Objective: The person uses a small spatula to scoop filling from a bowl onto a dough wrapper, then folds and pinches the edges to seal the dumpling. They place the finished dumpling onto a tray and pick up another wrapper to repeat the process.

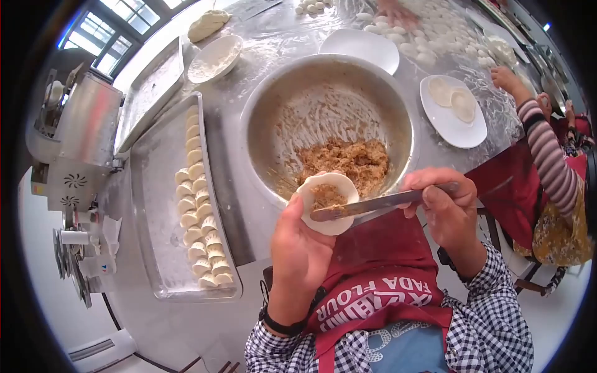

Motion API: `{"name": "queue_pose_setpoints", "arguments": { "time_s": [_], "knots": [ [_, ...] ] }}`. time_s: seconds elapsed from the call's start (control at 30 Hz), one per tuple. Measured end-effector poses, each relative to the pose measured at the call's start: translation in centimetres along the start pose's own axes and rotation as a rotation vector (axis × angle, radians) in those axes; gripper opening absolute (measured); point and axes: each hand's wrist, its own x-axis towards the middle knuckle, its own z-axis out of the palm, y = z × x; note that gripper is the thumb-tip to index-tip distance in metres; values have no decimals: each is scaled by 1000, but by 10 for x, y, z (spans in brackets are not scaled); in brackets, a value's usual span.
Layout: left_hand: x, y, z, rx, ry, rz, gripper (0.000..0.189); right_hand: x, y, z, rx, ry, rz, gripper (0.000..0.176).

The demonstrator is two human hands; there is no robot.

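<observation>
My left hand (297, 252) holds up a round dumpling wrapper (339, 229) with a smear of brown filling (324, 194) at its middle. Between the fingers and thumb of my right hand (444, 208) is a flat metal spatula (395, 200), its filling-coated tip lying on the wrapper. Just beyond both hands stands a wide metal bowl (256, 133). A mound of ground filling (348, 158) sits on its near side, with streaks up the far wall.
Left of the bowl, a metal tray (160, 248) carries rows of folded dumplings (198, 211). A plate with wrappers (460, 133), an empty-looking plate (360, 46) and a flour bowl (214, 59) surround the bowl. Another person's striped sleeve (550, 152) reaches in at right; many wrappers (429, 37) lie behind.
</observation>
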Motion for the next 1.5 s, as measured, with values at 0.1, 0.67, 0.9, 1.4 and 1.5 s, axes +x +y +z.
{"name": "queue_pose_setpoints", "arguments": {
  "time_s": [0.1, 0.67, 0.9, 1.4, 1.5],
  "knots": [
    [0, -2, 2, 61, -26, -4, 39, 5, 4, -3, -45, 40, -3, 16],
    [1, -3, -8, 129, -26, -12, 35, 14, -9, -13, -93, 24, 25, 15],
    [1, -3, -10, 167, -19, 6, 39, 17, -11, -10, 63, 105, 84, 15],
    [-15, 17, -26, 62, 85, 164, 38, 36, 3, -37, -1126, -445, -553, 12],
    [-18, 12, -21, 107, 53, 127, 39, 34, 0, -31, -1241, -467, -597, 19]
  ]
}}
